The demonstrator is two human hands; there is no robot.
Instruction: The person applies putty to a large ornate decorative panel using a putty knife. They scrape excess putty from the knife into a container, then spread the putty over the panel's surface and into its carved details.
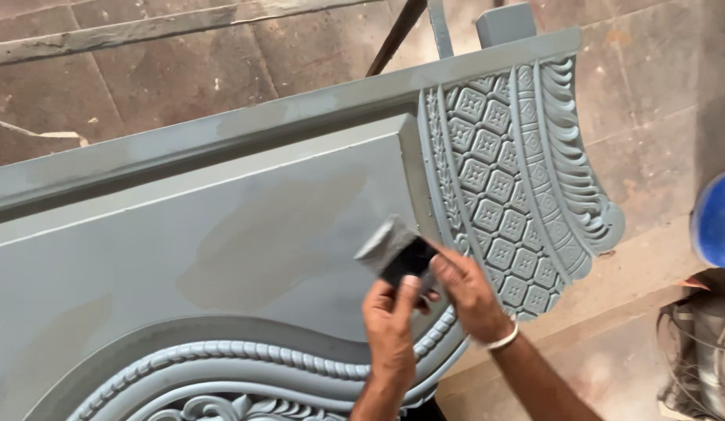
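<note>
A large grey-painted carved wooden panel (222,226) fills the head view, with a flat middle, a patterned carved end (502,179) at the right and rope-like carving (245,366) along the bottom. My left hand (391,327) and my right hand (467,292) both hold a small dark block wrapped in grey abrasive paper (393,251), which rests against the flat face near the carved end. A metal bangle (502,337) sits on my right wrist.
A brown stone-tiled floor (144,70) lies behind the panel. A dark rod (393,35) and a grey post (506,23) stand beyond the top edge. At the far right are a blue round object (717,222) and a dusty bag or bundle (701,359).
</note>
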